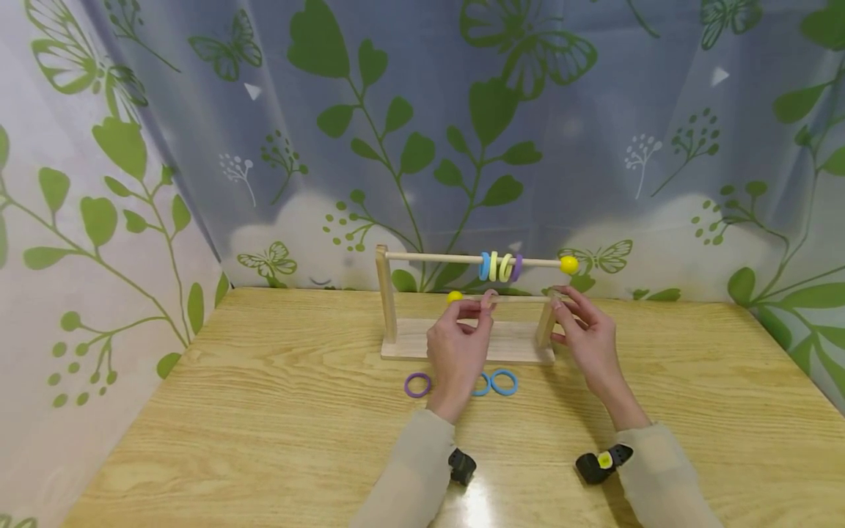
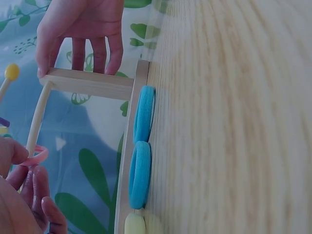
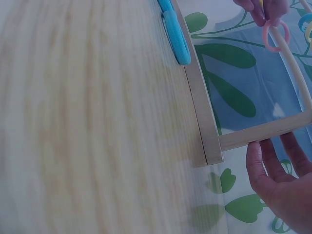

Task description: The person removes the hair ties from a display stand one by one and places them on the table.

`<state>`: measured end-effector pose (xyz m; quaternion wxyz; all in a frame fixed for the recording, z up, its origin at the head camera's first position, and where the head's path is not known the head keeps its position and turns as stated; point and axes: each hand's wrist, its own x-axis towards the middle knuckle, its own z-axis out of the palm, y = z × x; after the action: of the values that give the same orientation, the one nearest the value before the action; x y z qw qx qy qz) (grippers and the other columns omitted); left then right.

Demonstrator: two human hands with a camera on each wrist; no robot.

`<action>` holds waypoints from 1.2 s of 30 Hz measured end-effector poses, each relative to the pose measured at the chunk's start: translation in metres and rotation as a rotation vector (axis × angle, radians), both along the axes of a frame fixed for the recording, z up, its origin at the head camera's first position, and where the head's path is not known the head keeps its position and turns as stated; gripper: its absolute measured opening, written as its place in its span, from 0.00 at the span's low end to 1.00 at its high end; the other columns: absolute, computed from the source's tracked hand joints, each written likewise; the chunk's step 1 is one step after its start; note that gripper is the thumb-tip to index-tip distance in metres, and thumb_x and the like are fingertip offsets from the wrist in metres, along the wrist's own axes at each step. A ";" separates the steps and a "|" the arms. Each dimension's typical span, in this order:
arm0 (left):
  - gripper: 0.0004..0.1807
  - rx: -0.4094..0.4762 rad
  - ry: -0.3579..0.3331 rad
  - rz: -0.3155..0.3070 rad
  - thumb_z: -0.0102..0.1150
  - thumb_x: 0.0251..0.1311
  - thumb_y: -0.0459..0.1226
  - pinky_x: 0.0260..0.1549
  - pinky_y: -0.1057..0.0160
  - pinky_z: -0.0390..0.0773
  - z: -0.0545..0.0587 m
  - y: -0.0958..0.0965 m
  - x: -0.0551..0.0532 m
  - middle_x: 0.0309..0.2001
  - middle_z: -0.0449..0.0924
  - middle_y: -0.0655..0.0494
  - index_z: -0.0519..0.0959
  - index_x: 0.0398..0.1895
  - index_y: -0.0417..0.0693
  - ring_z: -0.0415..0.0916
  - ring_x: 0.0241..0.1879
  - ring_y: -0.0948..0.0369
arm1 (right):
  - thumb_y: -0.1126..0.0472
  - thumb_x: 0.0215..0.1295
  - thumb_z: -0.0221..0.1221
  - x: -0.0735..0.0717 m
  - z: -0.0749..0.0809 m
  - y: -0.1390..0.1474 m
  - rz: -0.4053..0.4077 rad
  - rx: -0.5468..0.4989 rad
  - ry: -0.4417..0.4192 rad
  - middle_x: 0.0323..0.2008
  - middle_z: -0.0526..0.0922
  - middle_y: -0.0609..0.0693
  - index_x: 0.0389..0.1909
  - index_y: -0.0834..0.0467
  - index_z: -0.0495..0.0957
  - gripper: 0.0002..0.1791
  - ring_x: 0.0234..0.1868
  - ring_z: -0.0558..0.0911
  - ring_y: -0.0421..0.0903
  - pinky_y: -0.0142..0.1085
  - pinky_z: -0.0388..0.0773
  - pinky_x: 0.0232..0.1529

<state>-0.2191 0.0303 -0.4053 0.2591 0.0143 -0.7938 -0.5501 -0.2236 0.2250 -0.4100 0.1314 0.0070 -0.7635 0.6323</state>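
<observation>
A wooden stand (image 1: 521,346) has two rods at different heights, each tipped with a yellow ball. My left hand (image 1: 457,350) pinches a pink ring (image 3: 266,36) that encircles the lower rod (image 1: 521,299). With thumb and fingers, my right hand (image 1: 590,348) holds the top of the short post (image 2: 92,84) where that rod is fixed. On the upper rod (image 1: 429,257) hang a blue ring (image 1: 484,266), two pale yellow rings (image 1: 494,266) and a purple ring (image 1: 518,268).
In front of the stand, a purple ring (image 1: 417,397) and two blue rings (image 1: 505,393) lie on the wooden table (image 1: 277,411). A pale yellow ring (image 2: 135,225) shows in the left wrist view. Behind the table hangs a leaf-patterned curtain (image 1: 422,95).
</observation>
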 end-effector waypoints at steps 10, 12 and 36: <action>0.04 0.004 -0.011 0.010 0.69 0.61 0.42 0.24 0.68 0.77 0.000 -0.007 0.000 0.33 0.90 0.61 0.87 0.37 0.56 0.80 0.22 0.68 | 0.52 0.77 0.55 0.000 0.000 0.000 -0.007 0.003 -0.003 0.45 0.80 0.28 0.72 0.58 0.70 0.27 0.47 0.81 0.26 0.28 0.86 0.40; 0.04 0.010 -0.009 0.007 0.68 0.61 0.42 0.24 0.68 0.77 0.000 -0.008 0.000 0.33 0.90 0.61 0.87 0.37 0.56 0.80 0.22 0.67 | 0.52 0.77 0.55 0.000 0.000 0.000 -0.008 0.002 -0.003 0.45 0.80 0.27 0.72 0.58 0.71 0.27 0.47 0.81 0.27 0.28 0.86 0.40; 0.06 0.028 -0.009 0.042 0.68 0.60 0.42 0.26 0.67 0.79 -0.001 -0.022 -0.001 0.33 0.90 0.60 0.86 0.36 0.52 0.82 0.23 0.66 | 0.51 0.77 0.56 -0.001 -0.001 0.000 -0.002 0.003 0.019 0.48 0.82 0.34 0.70 0.58 0.72 0.26 0.47 0.81 0.28 0.29 0.86 0.40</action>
<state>-0.2201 0.0080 -0.4067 0.2671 0.0371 -0.7865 -0.5556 -0.2242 0.2250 -0.4115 0.1394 0.0123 -0.7630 0.6311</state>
